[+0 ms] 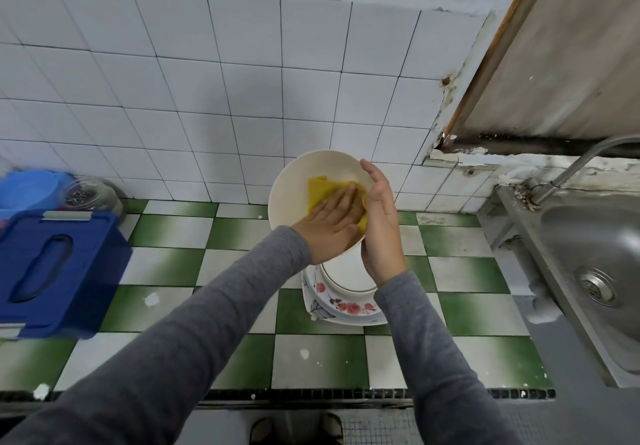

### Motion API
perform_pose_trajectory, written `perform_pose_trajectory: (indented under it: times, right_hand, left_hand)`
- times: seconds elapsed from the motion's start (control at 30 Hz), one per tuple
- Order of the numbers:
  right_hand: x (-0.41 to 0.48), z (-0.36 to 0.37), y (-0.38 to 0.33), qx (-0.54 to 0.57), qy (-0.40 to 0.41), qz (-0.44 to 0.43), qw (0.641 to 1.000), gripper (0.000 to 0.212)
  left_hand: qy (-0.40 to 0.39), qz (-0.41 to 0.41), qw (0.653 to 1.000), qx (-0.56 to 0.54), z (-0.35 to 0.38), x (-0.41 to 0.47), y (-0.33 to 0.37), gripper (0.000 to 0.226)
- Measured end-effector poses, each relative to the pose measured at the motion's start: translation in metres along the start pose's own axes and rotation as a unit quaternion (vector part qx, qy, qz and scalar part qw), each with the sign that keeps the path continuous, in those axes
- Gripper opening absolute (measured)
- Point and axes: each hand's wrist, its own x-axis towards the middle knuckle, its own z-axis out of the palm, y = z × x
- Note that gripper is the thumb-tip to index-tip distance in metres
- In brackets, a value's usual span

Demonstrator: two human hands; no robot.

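White bowl (294, 188) held tilted above the counter, mouth toward the camera, over a plate stack. Glazed, stiff, breakable. I judge it slick if wet, light enough for one hand, best taken by rim and outer wall. Yellow cloth (322, 190) soft, folded, inside the bowl. Left hand (329, 226) flat, fingers straight, pressing the cloth to the inner wall. Right hand (381, 223) laid along the bowl's right outer wall, fingers nearly straight, bearing it. Below: floral plate (346, 307) on the green-and-white tiled counter (242, 271); steel sink (595, 236) to the right
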Motion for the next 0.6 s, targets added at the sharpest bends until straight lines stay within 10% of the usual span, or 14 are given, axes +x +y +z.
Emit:
perform_pose_trajectory:
  times: [0.33, 0.6]
  right_hand:
    - [0.001, 0.009, -0.003, -0.003, -0.034, 0.002, 0.999, 0.043]
    - [0.002, 0.007, 0.002, 0.015, -0.040, 0.058, 0.997, 0.037]
  left_hand:
    - [0.241, -0.130, 0.961, 0.039, 0.010, 0.004, -0.014, 0.062]
    - [0.188, -0.036, 0.975, 0.112, -0.002, 0.004, -0.023, 0.069]
